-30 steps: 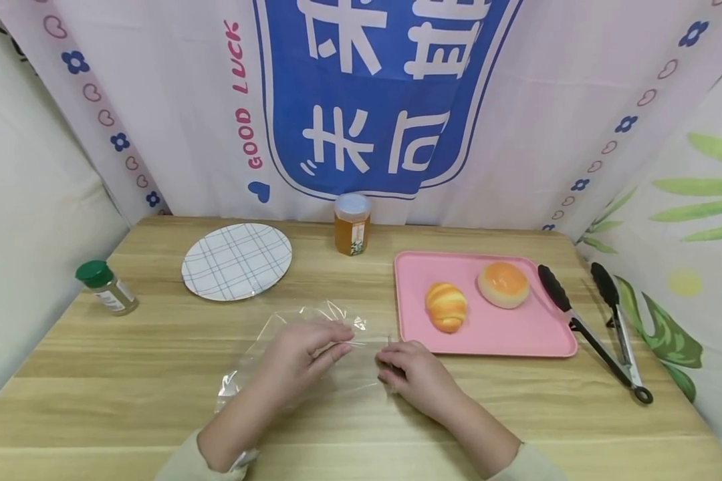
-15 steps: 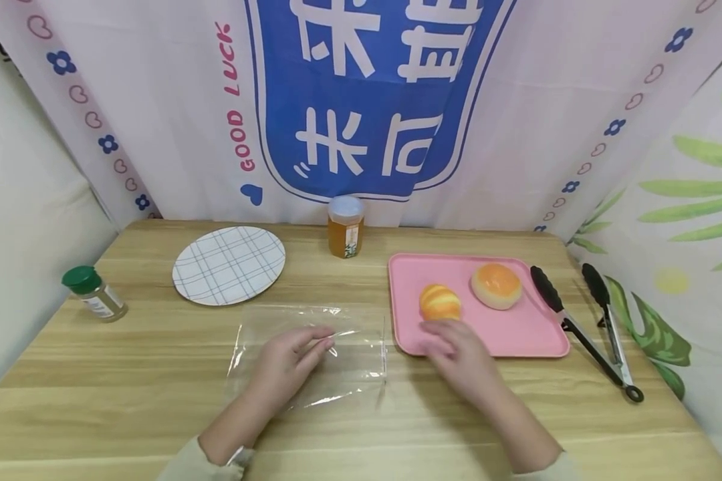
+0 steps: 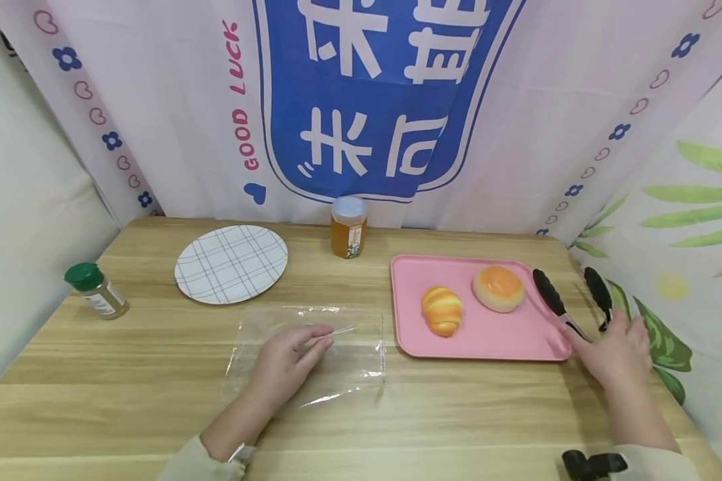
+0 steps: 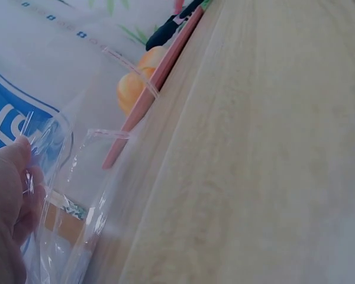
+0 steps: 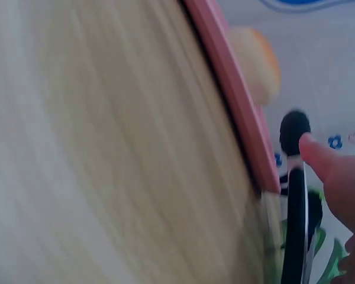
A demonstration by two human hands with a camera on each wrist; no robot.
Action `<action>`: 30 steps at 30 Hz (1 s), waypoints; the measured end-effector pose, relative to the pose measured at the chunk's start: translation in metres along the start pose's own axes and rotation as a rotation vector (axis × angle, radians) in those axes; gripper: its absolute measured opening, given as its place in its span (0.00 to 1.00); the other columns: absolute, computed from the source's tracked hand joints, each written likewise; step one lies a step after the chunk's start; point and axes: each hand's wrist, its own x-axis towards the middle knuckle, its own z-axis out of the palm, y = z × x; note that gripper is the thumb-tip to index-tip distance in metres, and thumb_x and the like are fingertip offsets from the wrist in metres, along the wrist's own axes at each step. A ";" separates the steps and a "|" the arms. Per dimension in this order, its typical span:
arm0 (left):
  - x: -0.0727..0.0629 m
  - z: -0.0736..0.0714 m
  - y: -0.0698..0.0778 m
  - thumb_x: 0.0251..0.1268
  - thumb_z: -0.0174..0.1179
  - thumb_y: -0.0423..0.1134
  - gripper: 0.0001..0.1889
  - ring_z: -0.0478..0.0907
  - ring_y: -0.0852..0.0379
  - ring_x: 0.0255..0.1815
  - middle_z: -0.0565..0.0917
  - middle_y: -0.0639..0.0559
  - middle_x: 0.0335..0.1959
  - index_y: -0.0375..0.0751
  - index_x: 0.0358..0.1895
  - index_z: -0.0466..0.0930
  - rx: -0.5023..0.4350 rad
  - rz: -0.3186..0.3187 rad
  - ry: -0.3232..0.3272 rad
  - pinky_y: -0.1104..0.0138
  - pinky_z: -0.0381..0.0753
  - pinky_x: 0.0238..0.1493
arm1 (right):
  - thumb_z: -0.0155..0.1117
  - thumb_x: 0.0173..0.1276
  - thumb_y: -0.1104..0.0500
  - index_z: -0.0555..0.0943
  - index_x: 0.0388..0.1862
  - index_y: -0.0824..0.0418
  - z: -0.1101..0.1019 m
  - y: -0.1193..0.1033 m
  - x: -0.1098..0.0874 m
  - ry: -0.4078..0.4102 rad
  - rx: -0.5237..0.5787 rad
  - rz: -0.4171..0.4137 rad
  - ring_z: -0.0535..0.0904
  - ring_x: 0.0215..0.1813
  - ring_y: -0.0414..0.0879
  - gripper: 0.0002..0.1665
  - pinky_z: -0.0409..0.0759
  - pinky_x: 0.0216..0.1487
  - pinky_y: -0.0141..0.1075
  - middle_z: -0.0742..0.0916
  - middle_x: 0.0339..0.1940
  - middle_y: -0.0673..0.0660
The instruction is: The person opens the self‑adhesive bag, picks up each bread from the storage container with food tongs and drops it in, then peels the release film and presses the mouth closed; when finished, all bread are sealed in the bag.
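The left grip [image 3: 285,361] is pinching a clear, flat plastic bag [image 3: 357,364] on the near-middle pale wooden bench [image 3: 433,427], probably steadying it. Right of the pink rectangular tray [image 3: 487,334], the right grip [image 3: 616,347] is spanning splayed black-and-silver tongs [image 3: 549,292]; whether it is closing, I cannot tell.

From my head I look forward and down across the table [image 3: 457,421]. My wrist views skim it low and close, sharing the tray [image 3: 487,334]: at eleven o'clock left, two right.
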 end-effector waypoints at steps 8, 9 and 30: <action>0.000 0.000 0.001 0.60 0.68 0.39 0.08 0.86 0.53 0.46 0.90 0.54 0.41 0.45 0.43 0.87 -0.008 0.004 -0.007 0.57 0.85 0.51 | 0.54 0.61 0.24 0.22 0.73 0.75 0.009 0.021 0.010 -0.148 0.027 0.105 0.43 0.70 0.85 0.77 0.52 0.68 0.74 0.43 0.70 0.90; 0.000 0.000 0.001 0.61 0.68 0.39 0.08 0.86 0.53 0.47 0.90 0.54 0.41 0.45 0.43 0.87 -0.008 0.006 -0.006 0.57 0.85 0.51 | 0.55 0.61 0.24 0.24 0.73 0.76 0.011 0.022 0.011 -0.136 0.037 0.119 0.44 0.71 0.83 0.76 0.53 0.69 0.72 0.45 0.69 0.90; -0.001 0.002 -0.001 0.61 0.68 0.39 0.08 0.87 0.53 0.45 0.90 0.55 0.40 0.44 0.43 0.88 -0.004 0.029 -0.004 0.58 0.86 0.48 | 0.61 0.60 0.27 0.53 0.75 0.73 0.008 0.013 -0.002 0.051 0.183 0.108 0.64 0.65 0.79 0.64 0.66 0.62 0.70 0.67 0.66 0.83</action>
